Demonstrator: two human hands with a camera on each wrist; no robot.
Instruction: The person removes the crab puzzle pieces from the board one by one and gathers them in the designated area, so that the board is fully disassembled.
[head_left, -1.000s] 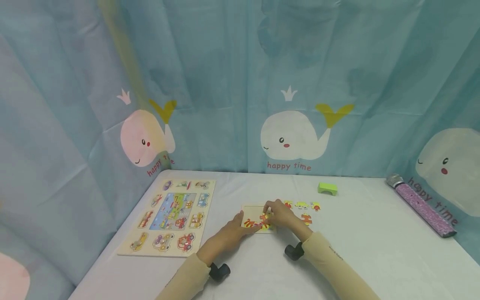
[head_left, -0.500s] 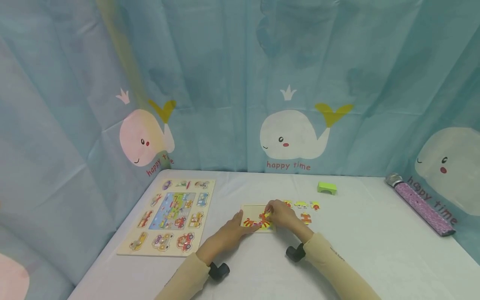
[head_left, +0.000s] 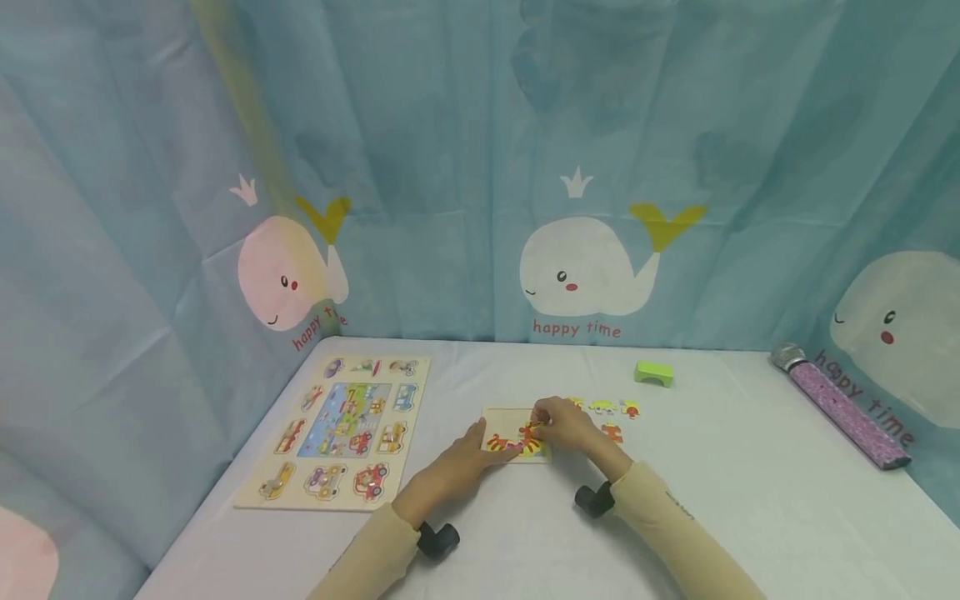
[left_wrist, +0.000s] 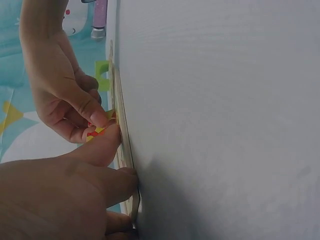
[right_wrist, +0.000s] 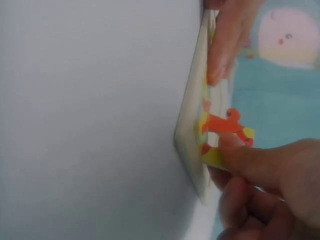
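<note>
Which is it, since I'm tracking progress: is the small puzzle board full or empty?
Partly filled: the small board has pieces along its near side, visibly bare beyond.

Below centre, the left hand [head_left: 463,461] touches a tray [head_left: 504,417], the right hand [head_left: 564,423] pinches a piece [head_left: 530,432]; 4 loose pieces [head_left: 612,433] lie further right.

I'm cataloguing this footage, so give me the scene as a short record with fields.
Left hand: touches small puzzle board
Right hand: pinches orange-and-yellow piece at the board
Loose pieces: at least four, right of the board
Large vehicle puzzle: left side
Green block: arched, behind the pieces
Pink microphone: far right
</note>
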